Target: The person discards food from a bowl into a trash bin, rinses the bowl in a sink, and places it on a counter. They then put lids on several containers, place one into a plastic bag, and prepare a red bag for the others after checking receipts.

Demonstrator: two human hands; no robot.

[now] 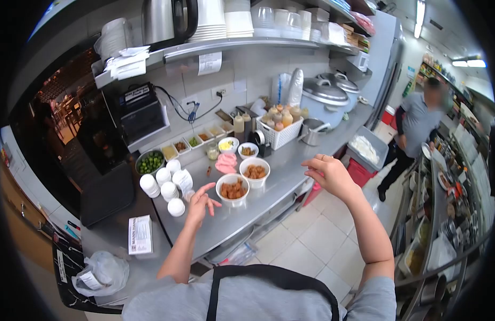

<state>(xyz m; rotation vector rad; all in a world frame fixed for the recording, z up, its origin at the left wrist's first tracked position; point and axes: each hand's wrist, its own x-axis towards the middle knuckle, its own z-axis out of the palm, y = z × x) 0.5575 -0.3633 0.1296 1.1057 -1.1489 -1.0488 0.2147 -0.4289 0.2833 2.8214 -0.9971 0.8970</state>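
Observation:
Two white bowls of browned, bite-size food pieces stand side by side on the steel counter, the nearer bowl [233,188] and the farther bowl [255,172]. Just left of the nearer bowl is my left hand [201,206], its fingers spread and nothing in them. My right hand [328,172] is raised to the right of both bowls, past the counter's front edge in this view. Its fingers are bent in toward the thumb; whether anything small is between them is hidden. A crumpled pink cloth [226,163] lies behind the bowls, near a small bowl with yellow food [228,144].
Stacked white cups [149,185] stand left of my left hand, beside a bowl of green produce [150,161]. A white basket of sauce bottles [282,134] and large pots [325,99] line the back. A person [421,123] stands in the aisle at right.

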